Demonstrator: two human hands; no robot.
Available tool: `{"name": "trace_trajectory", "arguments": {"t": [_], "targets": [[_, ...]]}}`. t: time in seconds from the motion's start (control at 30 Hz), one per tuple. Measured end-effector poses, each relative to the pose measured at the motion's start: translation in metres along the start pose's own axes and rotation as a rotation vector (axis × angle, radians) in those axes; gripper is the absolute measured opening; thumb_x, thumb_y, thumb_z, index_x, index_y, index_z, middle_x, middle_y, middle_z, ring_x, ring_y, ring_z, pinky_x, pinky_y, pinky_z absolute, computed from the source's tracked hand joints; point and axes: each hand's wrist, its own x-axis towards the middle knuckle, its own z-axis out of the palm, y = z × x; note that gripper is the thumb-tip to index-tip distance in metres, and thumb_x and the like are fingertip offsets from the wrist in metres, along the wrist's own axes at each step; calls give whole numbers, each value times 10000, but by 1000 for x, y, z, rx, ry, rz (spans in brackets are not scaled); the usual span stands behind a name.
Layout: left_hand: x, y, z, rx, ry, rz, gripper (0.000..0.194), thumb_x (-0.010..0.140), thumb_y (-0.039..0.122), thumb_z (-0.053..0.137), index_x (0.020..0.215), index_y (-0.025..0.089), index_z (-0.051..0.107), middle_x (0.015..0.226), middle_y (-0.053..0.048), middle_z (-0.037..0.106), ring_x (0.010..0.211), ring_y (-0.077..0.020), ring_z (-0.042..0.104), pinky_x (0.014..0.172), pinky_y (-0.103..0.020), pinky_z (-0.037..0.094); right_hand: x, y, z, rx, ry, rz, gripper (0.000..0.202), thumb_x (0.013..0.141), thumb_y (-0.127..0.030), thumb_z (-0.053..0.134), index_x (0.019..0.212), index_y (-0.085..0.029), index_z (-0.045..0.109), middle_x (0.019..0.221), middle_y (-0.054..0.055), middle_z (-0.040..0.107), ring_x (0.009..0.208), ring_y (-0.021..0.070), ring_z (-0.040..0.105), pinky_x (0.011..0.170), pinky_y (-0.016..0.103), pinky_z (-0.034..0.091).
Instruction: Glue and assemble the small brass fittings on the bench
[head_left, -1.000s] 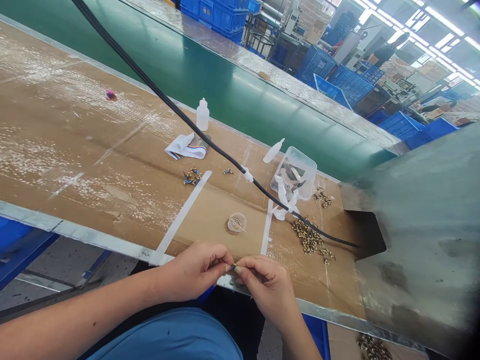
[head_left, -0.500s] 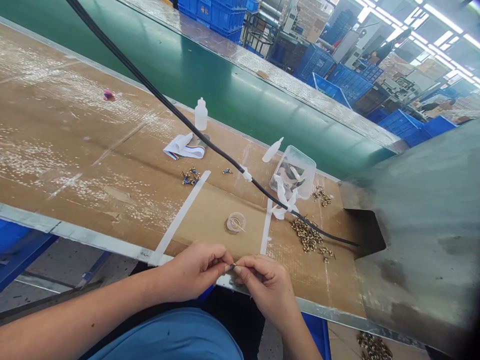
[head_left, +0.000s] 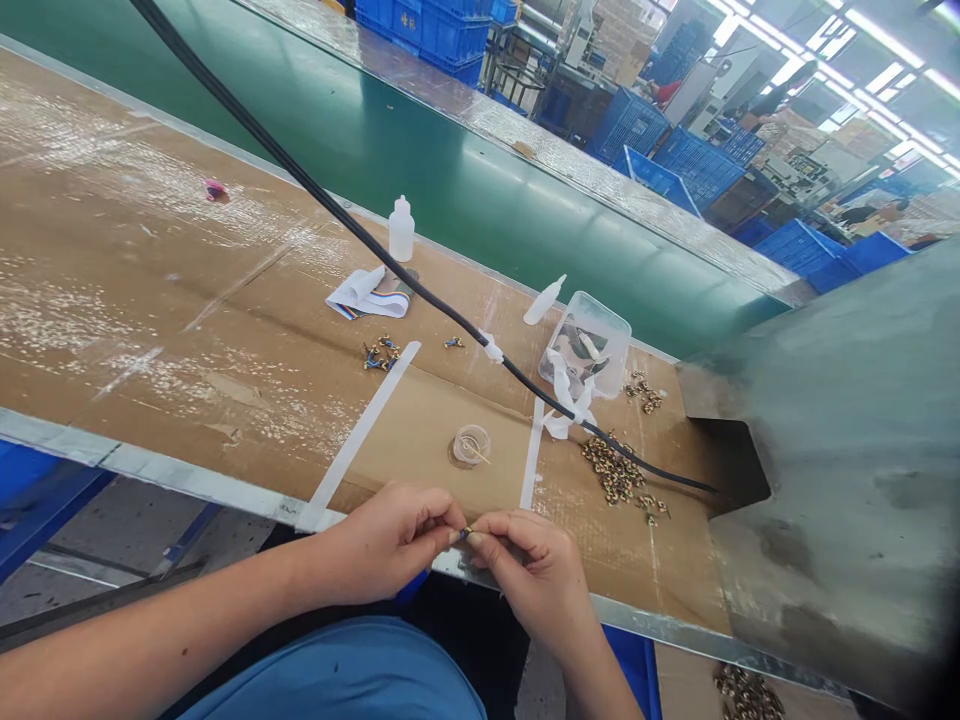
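Observation:
At the near edge of the cardboard-covered table, my left hand (head_left: 401, 540) and my right hand (head_left: 529, 560) meet fingertip to fingertip. Both pinch one small blue and gold-coloured part (head_left: 466, 532); its exact kind is mostly hidden by the fingers. Just beyond the hands stands a small clear cup (head_left: 472, 443) with a thin stick in it. Several similar blue and gold parts (head_left: 381, 353) lie past the left tape strip, and a single one (head_left: 454, 342) lies apart from them. To the right is a heap of small gold and dark parts (head_left: 615, 470).
A black cable (head_left: 322, 195) crosses above the table. Farther back stand a white squeeze bottle (head_left: 401, 230), a lying bottle (head_left: 545, 300), a folded striped ribbon (head_left: 367, 295) and a clear plastic box (head_left: 615, 340). A green conveyor belt (head_left: 465, 170) runs behind; a metal housing (head_left: 840, 430) borders the right.
Both hands hold nearly the same position, still pinching the small part. In the far background a bit of red has appeared among the blue crates.

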Motion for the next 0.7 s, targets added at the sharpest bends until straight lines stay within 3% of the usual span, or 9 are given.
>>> {"name": "trace_trajectory", "arguments": {"t": [0.7], "targets": [[-1, -1, 0, 24, -2, -2, 205, 887, 228, 445, 848, 137, 624, 668, -6, 592, 584, -119, 502, 538, -199, 369, 0, 0, 0, 4, 6, -9, 160, 859, -142, 593, 749, -190, 699, 644, -21, 659, 619, 114, 591, 598, 205, 423]]}}
